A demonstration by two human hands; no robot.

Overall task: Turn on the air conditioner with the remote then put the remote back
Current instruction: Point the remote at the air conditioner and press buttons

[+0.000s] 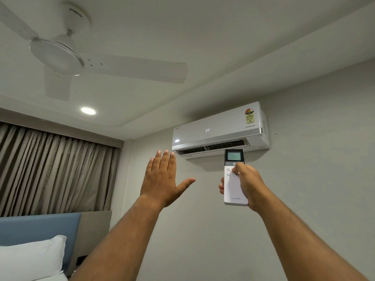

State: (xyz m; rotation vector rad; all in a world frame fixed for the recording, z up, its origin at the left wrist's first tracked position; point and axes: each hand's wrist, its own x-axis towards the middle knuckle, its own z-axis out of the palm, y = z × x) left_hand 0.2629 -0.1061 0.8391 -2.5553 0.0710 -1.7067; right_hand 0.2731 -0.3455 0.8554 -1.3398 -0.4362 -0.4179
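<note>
A white wall-mounted air conditioner (pixel 220 129) hangs high on the wall, its front panel lit with "24" and its lower flap open. My right hand (pixel 246 185) is raised below it and grips a white remote (pixel 233 191) upright, thumb resting on the buttons under the power key. The remote's small screen also reads 24. My left hand (pixel 162 179) is lifted to the left of the remote, palm flat, fingers together and thumb spread, holding nothing, just below the unit's left end.
A white ceiling fan (pixel 58 55) hangs at the upper left, beside a lit recessed lamp (pixel 88 110). Brown curtains (pixel 50 171) cover the left wall. A blue headboard (pixel 38 228) and a white pillow (pixel 30 258) sit at the lower left.
</note>
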